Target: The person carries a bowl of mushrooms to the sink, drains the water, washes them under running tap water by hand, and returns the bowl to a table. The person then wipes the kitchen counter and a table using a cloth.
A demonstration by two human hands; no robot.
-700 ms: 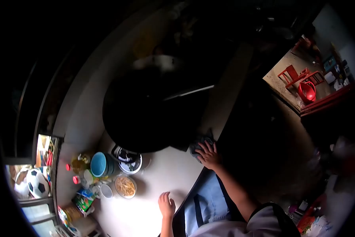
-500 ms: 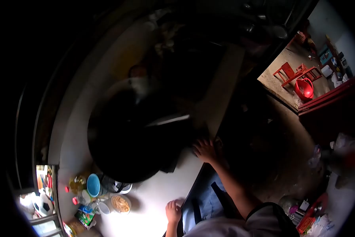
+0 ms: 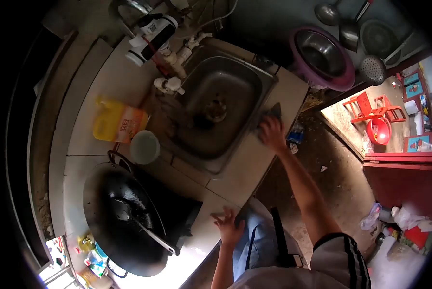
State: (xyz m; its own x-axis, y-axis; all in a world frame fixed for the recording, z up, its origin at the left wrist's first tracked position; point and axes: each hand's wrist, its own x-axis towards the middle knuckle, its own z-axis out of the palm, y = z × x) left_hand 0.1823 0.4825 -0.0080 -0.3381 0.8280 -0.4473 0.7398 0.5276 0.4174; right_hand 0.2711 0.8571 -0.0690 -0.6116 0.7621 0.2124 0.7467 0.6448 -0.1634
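My right hand (image 3: 272, 134) presses on a dark cloth (image 3: 275, 112) on the tiled counter, beside the right rim of the steel sink (image 3: 235, 154). Its fingers are bent over the cloth, which is partly hidden beneath them. Near the counter's front edge, my left hand (image 3: 229, 225) holds nothing, with its fingers spread. Left of it sits a large black wok (image 3: 107, 192), with a spatula (image 3: 151, 233) lying inside. A whitish bowl (image 3: 145, 147) and a yellow jug (image 3: 115, 120) stand between wok and sink.
A faucet with a white heater unit (image 3: 153, 36) rises behind the sink. A purple basin (image 3: 343, 79) with a metal bowl (image 3: 319, 53) is at the upper right, near a hanging skimmer (image 3: 373, 71). Through the doorway are red chairs (image 3: 365, 106) and a red basket (image 3: 378, 131).
The view has brightened and shifted toward the sink. My right hand has moved forward along the counter to beside the sink. My left hand has moved forward and its fingers have spread.
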